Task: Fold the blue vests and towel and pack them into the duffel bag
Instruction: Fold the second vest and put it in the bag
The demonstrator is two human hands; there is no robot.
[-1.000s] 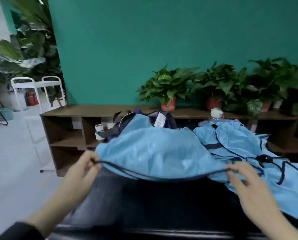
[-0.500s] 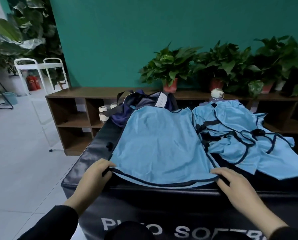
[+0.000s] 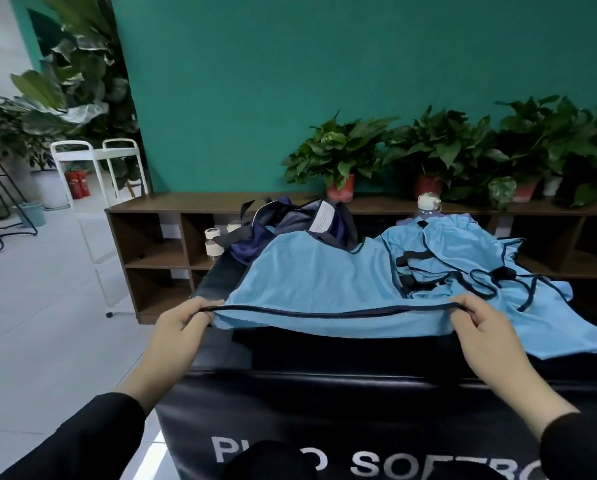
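The vest (image 3: 324, 271) hem is pinched at both corners by the left hand (image 3: 177, 327) and right hand (image 3: 480, 327), lifted off the box's (image 3: 324, 410) near edge.

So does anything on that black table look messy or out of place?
Yes: right of the flat vest both hands hold, other blue vests lie in a crumpled heap with dark straps tangled, one edge hanging over the table's side.
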